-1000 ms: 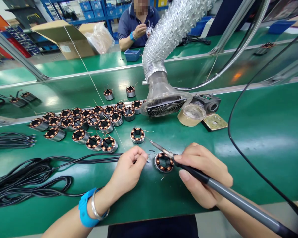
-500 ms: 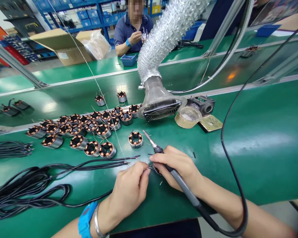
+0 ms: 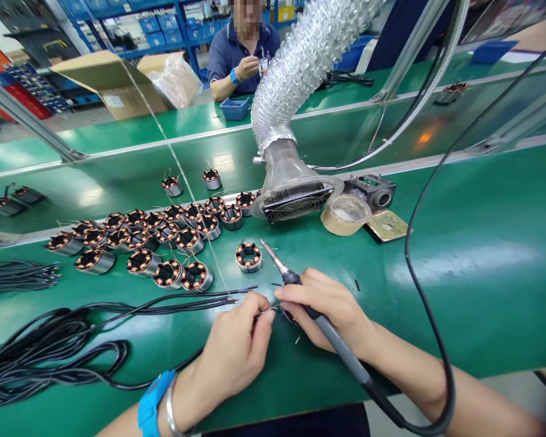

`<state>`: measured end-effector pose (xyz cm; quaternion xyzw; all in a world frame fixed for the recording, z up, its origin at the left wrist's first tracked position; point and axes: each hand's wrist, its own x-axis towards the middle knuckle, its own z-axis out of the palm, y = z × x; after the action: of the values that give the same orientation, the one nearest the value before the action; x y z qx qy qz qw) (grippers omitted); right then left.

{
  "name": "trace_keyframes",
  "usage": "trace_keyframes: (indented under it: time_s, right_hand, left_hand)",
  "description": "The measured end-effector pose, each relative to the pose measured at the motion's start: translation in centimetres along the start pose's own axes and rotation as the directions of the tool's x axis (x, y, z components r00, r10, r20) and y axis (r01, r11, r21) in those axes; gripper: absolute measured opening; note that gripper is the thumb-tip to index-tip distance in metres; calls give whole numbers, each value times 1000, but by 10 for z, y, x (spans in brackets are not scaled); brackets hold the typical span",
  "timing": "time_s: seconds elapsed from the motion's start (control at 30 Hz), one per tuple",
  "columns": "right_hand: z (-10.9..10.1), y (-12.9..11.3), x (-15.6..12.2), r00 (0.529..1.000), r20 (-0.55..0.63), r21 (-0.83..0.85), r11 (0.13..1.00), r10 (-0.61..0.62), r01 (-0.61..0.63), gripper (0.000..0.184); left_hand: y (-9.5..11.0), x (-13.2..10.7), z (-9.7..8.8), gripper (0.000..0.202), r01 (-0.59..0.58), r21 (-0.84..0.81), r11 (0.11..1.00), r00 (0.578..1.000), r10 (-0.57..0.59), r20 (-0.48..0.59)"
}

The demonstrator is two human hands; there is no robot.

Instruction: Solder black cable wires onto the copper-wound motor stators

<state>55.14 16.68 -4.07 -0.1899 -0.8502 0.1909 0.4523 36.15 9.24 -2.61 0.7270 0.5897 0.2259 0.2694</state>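
My right hand (image 3: 327, 306) is closed round a soldering iron (image 3: 318, 318) whose tip points up and to the left toward a lone copper-wound stator (image 3: 248, 256). The hand also covers another stator on the green table, almost all of it hidden. My left hand (image 3: 236, 349) pinches thin wire ends right beside the right hand's fingertips. Black cables (image 3: 118, 306) run from the left up to that spot.
Several stators (image 3: 164, 233) lie in a cluster at the left. A silver fume duct (image 3: 295, 176) with a fan grille, a tape roll (image 3: 344, 215) and a brass plate (image 3: 386, 226) stand behind. The iron's black cord (image 3: 418, 224) loops at the right. Another person (image 3: 241, 48) works at the far bench.
A second ago the right hand held the iron's tip near an uncovered stator; it has since closed in over that stator, the tip swinging up. Both hands have barely moved in the last half second.
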Motion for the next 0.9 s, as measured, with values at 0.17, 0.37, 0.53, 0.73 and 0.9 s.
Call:
trace_keyframes:
  time_s: [0.17, 0.37, 0.53, 0.73, 0.9]
  right_hand:
    - [0, -7, 9, 999, -15, 34, 999, 29, -29, 26]
    - [3, -12, 14, 1000, -10, 103, 994, -26, 27, 26]
    - [-2, -12, 9, 997, -27, 86, 994, 73, -71, 25]
    - [4, -15, 4, 996, -31, 106, 991, 84, -80, 29]
    - [6, -17, 4, 992, -111, 63, 997, 56, -49, 28]
  left_hand:
    - [-2, 9, -12, 33, 237, -452, 860, 961, -140, 239]
    - [-3, 9, -13, 31, 199, -483, 853, 962, -76, 263]
    - [-1, 13, -18, 23, 169, -413, 895, 976, -94, 197]
    - [-4, 19, -8, 40, 432, -721, 541, 902, -240, 360]
    - [2, 19, -4, 36, 553, -774, 306, 830, -280, 483]
